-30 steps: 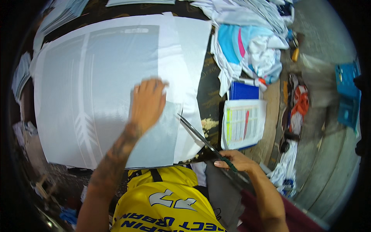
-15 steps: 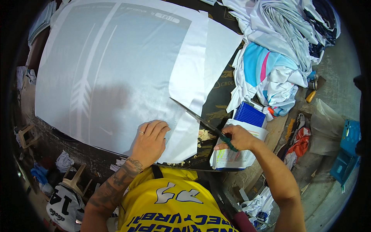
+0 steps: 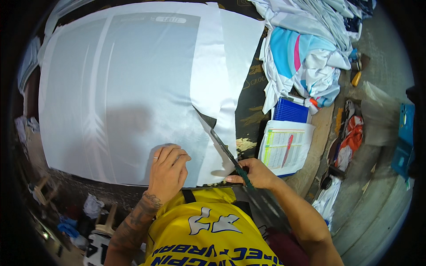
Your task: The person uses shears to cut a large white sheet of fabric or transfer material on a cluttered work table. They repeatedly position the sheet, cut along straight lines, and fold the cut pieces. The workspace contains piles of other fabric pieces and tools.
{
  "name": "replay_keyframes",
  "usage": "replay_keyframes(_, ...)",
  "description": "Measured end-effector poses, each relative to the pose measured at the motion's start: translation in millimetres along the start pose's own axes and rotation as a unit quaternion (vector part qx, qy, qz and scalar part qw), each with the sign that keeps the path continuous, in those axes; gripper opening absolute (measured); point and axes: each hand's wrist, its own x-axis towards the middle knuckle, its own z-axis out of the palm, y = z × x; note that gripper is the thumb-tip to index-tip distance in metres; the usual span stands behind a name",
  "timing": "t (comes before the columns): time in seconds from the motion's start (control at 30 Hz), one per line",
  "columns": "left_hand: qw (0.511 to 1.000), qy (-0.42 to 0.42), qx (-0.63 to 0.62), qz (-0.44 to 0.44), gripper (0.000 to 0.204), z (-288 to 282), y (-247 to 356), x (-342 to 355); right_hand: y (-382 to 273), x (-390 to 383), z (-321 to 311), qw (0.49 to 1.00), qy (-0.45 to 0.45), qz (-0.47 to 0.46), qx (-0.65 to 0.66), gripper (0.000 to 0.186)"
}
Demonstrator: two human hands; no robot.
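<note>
A large white sheet with a pale grey printed panel (image 3: 133,66) covers most of the dark table (image 3: 250,102), with a white strip along its right side. My left hand (image 3: 168,164) rests near the sheet's front edge, fingers bent and holding nothing. My right hand (image 3: 257,175), at the table's front edge, grips long scissors with green-wrapped handles (image 3: 226,150). Their blades reach up-left into the sheet along the grey panel's right side, where a dark gap shows at a slit.
At the back right are heaped white and cyan garments (image 3: 306,66); below them, a blue pad (image 3: 289,111) and paper chart with a red pen (image 3: 286,146). A blue plastic item (image 3: 401,142) is at the far right. A stool (image 3: 106,224) stands below left.
My left hand has come down from the sheet's middle to near its front edge. The scissors shifted with my right hand; a dark gap now shows in the cut sheet.
</note>
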Motion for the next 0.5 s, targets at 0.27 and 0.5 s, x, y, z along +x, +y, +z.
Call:
replay_keyframes(0.27, 0.978, -0.189, -0.077, 0.050, 0.021, -25, -50, 8, -40, 8, 92, 0.979, 0.115, -0.002, 0.171, 0.061)
replay_keyframes(0.5, 0.955, -0.263, -0.116, 0.067, 0.019, -36, -64, 20, -95, 39, 127, 0.952, 0.138, 0.034, 0.272, 0.059)
